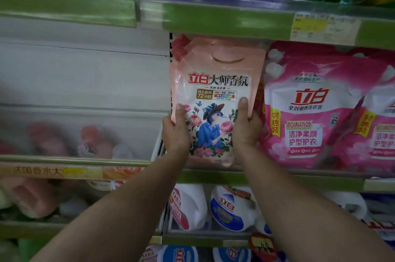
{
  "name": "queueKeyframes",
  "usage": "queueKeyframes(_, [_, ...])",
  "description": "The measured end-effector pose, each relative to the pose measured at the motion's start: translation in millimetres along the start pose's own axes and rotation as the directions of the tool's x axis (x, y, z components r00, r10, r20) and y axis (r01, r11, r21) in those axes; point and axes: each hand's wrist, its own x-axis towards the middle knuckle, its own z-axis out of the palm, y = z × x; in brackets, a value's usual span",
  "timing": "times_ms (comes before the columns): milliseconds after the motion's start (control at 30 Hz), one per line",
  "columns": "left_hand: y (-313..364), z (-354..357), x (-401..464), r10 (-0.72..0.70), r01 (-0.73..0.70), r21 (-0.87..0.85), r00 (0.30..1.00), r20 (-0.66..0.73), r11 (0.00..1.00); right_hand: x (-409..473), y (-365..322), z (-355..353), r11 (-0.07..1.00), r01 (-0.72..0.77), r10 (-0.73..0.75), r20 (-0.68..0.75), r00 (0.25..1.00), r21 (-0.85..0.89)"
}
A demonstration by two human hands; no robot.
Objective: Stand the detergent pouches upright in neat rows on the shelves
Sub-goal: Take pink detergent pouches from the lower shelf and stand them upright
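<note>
2 hands (210, 131) hold 1 peach pouch (211, 95) between them. My left hand (175, 131) grips its left edge at about 8 o'clock on the pack, thumb laid across the front. My right hand (245, 129) grips the right edge at about 4 o'clock, thumb likewise on the front, fingers curled round behind. Neither hand is nearer; they sit level, 1 on each side of the lower half.

The pouch stands with its long axis running from 6 to 12 o'clock, red cap (180, 47) at 11 o'clock, printed face toward me. Its top reaches just under the green shelf edge (224, 17) above, and its bottom hangs just over the front lip (213, 177) of the shelf below; I cannot tell whether it rests on the shelf.

At 3 o'clock, close beside my right hand, stand the pink pouches (310, 108), upright in their row. At 9 o'clock lies the neighbouring bay, where blurred pouches (94, 140) lie behind a clear guard (81, 129).

I judge the next move to be a straight set-down, keeping the axis vertical and the pack clear of the pink row.
</note>
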Motion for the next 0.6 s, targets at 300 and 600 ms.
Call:
queueKeyframes(300, [-4.1,4.6,-1.4,0.006,-0.006,-0.016,1.000,-0.007,1.000,0.7,3.4,-3.3,0.999,0.031,-0.030,-0.013,0.999,0.036])
queueKeyframes(600, [-14.8,-9.0,-3.7,-0.148,0.151,-0.111,0.988,0.034,0.982,-19.0,27.6,-9.1,0.999,-0.010,0.010,0.014,1.000,-0.047])
